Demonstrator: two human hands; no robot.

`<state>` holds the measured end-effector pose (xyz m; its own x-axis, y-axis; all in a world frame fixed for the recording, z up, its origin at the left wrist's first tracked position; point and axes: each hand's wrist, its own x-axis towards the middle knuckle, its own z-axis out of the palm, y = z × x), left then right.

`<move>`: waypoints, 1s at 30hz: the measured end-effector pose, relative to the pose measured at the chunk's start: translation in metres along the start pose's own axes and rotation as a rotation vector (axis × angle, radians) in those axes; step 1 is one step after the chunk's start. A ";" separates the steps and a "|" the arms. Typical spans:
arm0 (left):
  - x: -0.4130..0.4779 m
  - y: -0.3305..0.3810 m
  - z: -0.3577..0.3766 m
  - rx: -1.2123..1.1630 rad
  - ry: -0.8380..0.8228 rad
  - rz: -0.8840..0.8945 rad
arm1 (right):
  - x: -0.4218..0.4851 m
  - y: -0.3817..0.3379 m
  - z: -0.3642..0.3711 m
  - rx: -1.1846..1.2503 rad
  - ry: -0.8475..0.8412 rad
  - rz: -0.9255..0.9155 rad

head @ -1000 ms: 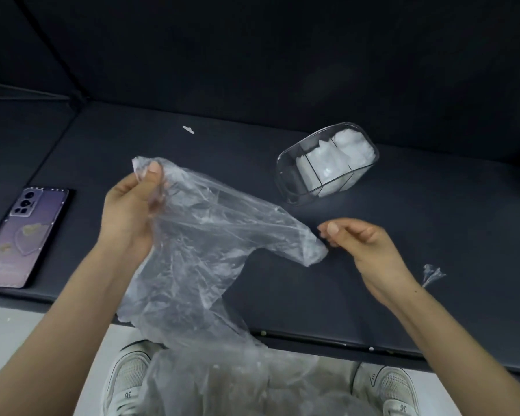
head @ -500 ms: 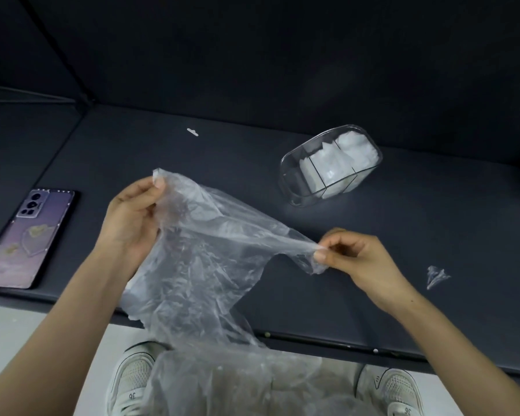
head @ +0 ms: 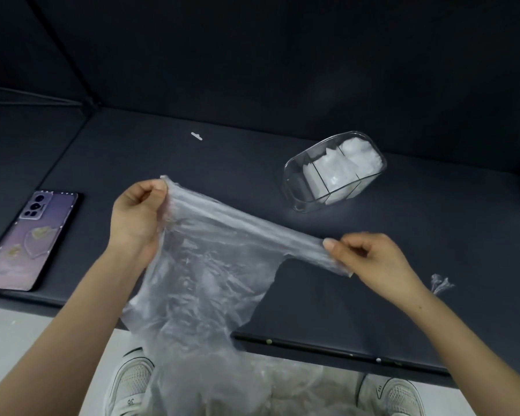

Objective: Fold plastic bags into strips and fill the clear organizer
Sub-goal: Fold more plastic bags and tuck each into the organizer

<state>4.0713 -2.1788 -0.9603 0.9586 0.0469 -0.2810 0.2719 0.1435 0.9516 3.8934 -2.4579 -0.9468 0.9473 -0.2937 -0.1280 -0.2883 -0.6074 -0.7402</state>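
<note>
A clear, crinkled plastic bag (head: pixel 210 265) hangs stretched between both hands above the dark table's front part. My left hand (head: pixel 138 217) pinches its upper left corner. My right hand (head: pixel 370 262) pinches the other end, so the top edge runs taut in a band from upper left to lower right. The rest of the bag droops past the table's front edge toward my lap. The clear organizer (head: pixel 294 178) stands at the back right, apart from both hands, with folded white bags (head: pixel 342 166) in its middle and right compartments.
A purple phone (head: pixel 30 238) lies at the table's left edge. A small scrap of plastic (head: pixel 440 284) lies right of my right hand, and a tiny white bit (head: pixel 196 135) sits near the back. More clear bags (head: pixel 282 388) pile on my lap above my shoes.
My right hand took hold of the bag's loose corner and pulled it rightward. The bag's top edge went from slack to stretched taut between the hands.
</note>
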 end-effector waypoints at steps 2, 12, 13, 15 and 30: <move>0.001 -0.004 0.004 0.129 0.002 0.072 | 0.012 0.003 0.003 -0.126 0.118 0.073; 0.010 -0.007 0.006 0.322 -0.029 -0.111 | 0.072 -0.001 0.018 -0.208 0.355 0.222; 0.004 -0.009 -0.003 0.470 -0.036 -0.093 | 0.070 -0.003 0.016 -0.183 0.381 0.215; -0.017 -0.012 -0.021 0.807 -0.040 -0.046 | 0.055 -0.004 0.010 -0.346 0.535 0.069; -0.079 -0.021 -0.022 0.760 -0.274 -0.070 | -0.036 -0.002 0.044 -0.082 -0.347 -0.118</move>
<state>3.9884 -2.1639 -0.9612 0.8971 -0.1956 -0.3961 0.2206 -0.5785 0.7853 3.8664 -2.4140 -0.9695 0.9615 0.0410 -0.2718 -0.1714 -0.6837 -0.7094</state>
